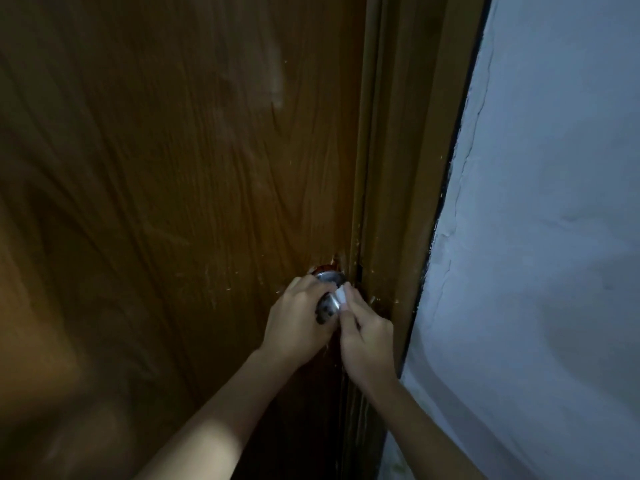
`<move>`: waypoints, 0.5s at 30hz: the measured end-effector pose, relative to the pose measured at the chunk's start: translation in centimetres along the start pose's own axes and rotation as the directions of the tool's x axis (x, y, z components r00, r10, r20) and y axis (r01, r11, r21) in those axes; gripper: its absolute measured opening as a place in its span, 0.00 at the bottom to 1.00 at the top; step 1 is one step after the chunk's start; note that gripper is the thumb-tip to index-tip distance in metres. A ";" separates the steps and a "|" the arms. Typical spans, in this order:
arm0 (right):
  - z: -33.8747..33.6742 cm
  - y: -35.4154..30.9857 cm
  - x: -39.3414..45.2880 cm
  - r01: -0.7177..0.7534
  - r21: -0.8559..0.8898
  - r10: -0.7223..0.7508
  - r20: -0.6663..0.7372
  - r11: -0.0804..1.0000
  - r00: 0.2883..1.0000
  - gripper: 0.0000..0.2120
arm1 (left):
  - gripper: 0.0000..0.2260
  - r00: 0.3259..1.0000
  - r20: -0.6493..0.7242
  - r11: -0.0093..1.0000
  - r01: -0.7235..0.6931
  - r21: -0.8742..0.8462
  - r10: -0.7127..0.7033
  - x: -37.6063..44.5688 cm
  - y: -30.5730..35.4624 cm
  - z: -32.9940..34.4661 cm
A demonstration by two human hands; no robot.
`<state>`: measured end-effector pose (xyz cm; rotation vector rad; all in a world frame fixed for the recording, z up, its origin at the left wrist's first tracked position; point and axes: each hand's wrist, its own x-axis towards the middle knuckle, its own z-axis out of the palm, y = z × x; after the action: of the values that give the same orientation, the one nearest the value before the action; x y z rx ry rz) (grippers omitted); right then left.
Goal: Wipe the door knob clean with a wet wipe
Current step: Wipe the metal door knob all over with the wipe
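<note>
A round silver door knob [328,304] sticks out of the brown wooden door [180,168] near its right edge. My left hand [297,323] is wrapped around the knob from the left, fingers curled over its top. My right hand [367,336] comes in from the right and pinches a small folded white wet wipe [342,296], pressing it against the knob's right side. Most of the knob is hidden under the two hands; only its shiny base ring and part of its face show.
The wooden door frame [398,202] runs just right of the knob. Past it is a pale blue-white wall [540,237] with a crack along its edge. The scene is dim, and the door carries small pale paint flecks around the knob.
</note>
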<state>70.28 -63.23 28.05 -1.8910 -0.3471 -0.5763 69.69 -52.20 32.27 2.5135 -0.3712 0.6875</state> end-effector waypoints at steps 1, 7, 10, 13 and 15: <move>0.2 -0.4 -0.2 0.062 -0.016 -0.062 0.002 0.998 0.998 0.17 | 0.17 1.000 -0.002 1.000 -0.002 -0.007 0.002 0.0 -0.1 0.0; 0.7 0.3 -1.3 -0.075 0.129 0.091 -0.124 0.989 0.988 0.17 | 0.20 0.999 -0.017 0.999 0.039 0.010 -0.039 -0.1 0.1 0.3; 0.6 0.1 -0.2 -0.100 0.099 0.109 -0.094 0.990 0.990 0.16 | 0.20 0.999 0.019 0.999 0.036 -0.036 -0.035 0.1 -0.2 -0.7; 0.4 -0.5 -0.4 0.017 0.019 -0.015 -0.092 1.000 0.996 0.16 | 0.27 0.998 0.039 0.984 0.057 -0.167 -0.051 -0.4 -1.5 -1.9; 0.4 -0.4 -0.3 0.074 -0.032 -0.076 -0.077 0.997 0.994 0.18 | 0.33 0.993 0.064 0.953 0.111 -0.282 -0.097 -1.0 -2.0 -2.4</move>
<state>69.93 -62.70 28.09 -1.8841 -0.3617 -0.7076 68.69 -49.09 32.76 2.2604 -0.3267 0.4926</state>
